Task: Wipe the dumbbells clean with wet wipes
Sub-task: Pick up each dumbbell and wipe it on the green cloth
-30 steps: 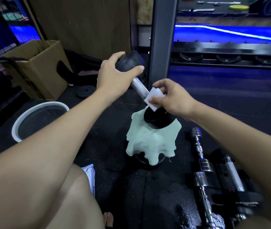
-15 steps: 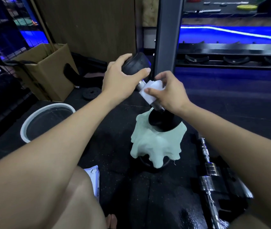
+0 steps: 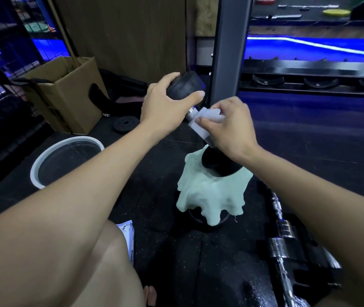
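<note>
A black dumbbell [image 3: 219, 166] stands tilted on end, its lower head resting on a pale green cloth [image 3: 212, 196] draped over a round stand. My left hand [image 3: 167, 107] grips the dumbbell's upper head. My right hand [image 3: 229, 127] presses a white wet wipe [image 3: 207, 117] around the chrome handle, close under the upper head. Most of the handle is hidden by the wipe and my fingers.
Several chrome-handled dumbbells [image 3: 287, 240] lie on the dark floor at the right. A white-rimmed basin [image 3: 43, 160] sits at the left, a cardboard box [image 3: 65, 91] behind it. A wipes packet [image 3: 129, 235] lies by my knee. A grey post [image 3: 232, 47] rises just behind the hands.
My right hand has slid the wipe up the handle from near the lower head toward the upper head. My left hand keeps its hold.
</note>
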